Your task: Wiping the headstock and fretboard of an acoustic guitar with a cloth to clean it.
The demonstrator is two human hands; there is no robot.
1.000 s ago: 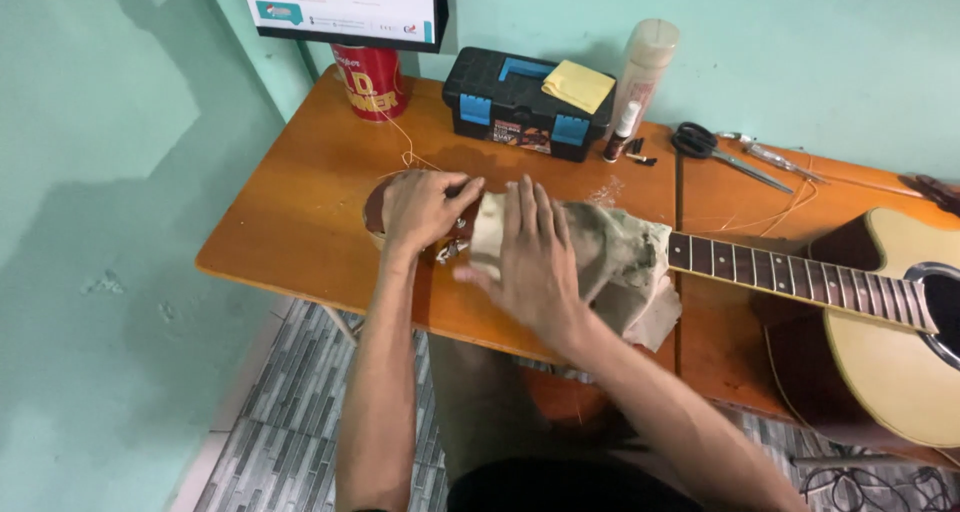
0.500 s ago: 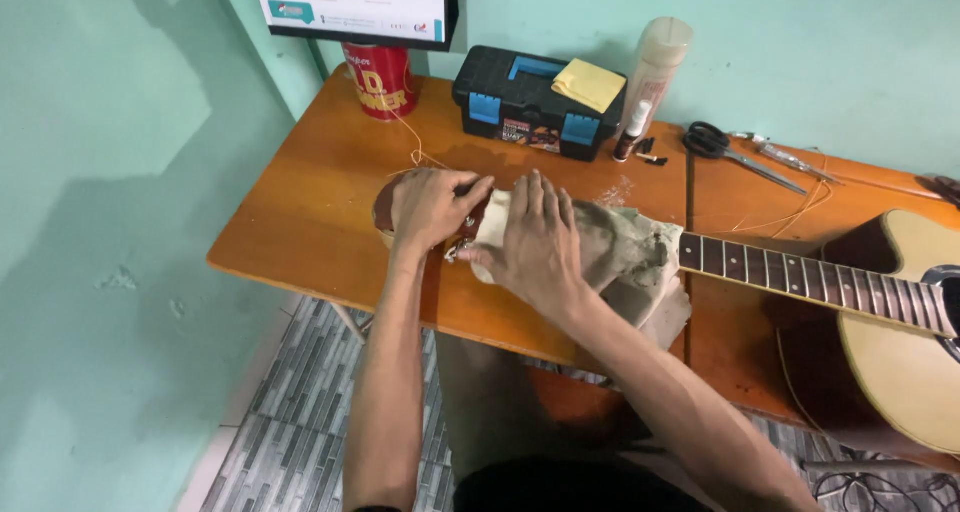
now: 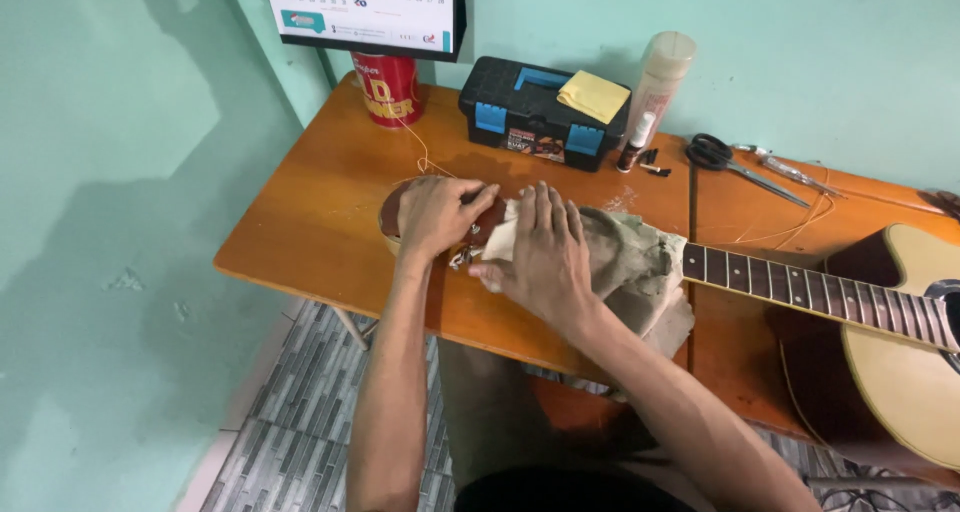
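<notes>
Little has been shifted since the earlier frames: both hands are kept on the guitar's headstock, and only the camera view has been drawn slightly nearer and lower.

The guitar is laid flat across the orange bench, its long axis running along the bench, headstock pointing toward the bench's left end, body at the right end. It is judged rigid yet fragile at the neck and tuners, light enough to be lifted, and best held at the neck and body together, never by the strings.

The left hand is closed loosely over the headstock, fingers curled on it. The right hand is spread flat, pressing a pale cloth, soft and limp, onto the neck just beside the headstock.

Beyond the headstock, at the bench's back edge, a black toolbox with a yellow pad, a red can, a tall bottle and scissors are seen.
</notes>
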